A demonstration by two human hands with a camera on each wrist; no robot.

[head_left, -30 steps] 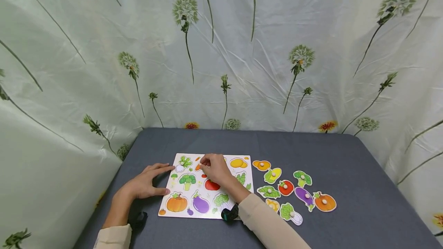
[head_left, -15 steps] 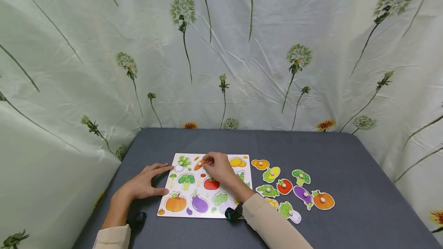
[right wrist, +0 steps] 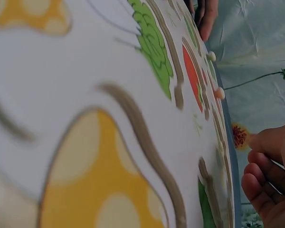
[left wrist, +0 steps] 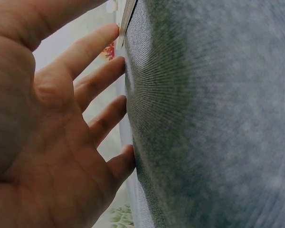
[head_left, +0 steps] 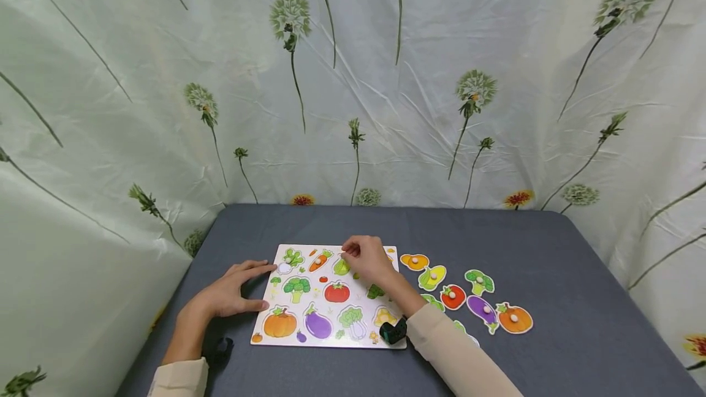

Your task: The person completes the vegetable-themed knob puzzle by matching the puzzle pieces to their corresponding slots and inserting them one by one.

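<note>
A white vegetable peg-puzzle board (head_left: 325, 343) lies flat on the table. The left hand (head_left: 237, 290) is spread at its left edge, thumb and forefinger against it; in the left wrist view the other fingertips (left wrist: 125, 107) touch the cloth. A carrot piece (head_left: 320, 260) with a knob sits in the board's top row, left of the right hand (head_left: 366, 259). That hand hovers over the top row, near the green pear-shaped picture (head_left: 342, 266), fingers loosely curled. Nothing shows between its fingers (right wrist: 256, 183) in the right wrist view. Two pale knobs (right wrist: 219, 92) stand up from the board there.
Loose knobbed pieces lie right of the board: a tomato (head_left: 453, 297), a broccoli (head_left: 480, 282), an eggplant (head_left: 483, 313), a pumpkin (head_left: 514, 318) and others, some partly behind the right sleeve (head_left: 452, 348). A flowered curtain (head_left: 353, 78) hangs behind the grey table (head_left: 441, 231).
The right hand has let go of the carrot piece and moved right, uncovering it in the board. The left hand stays at the board's edge.
</note>
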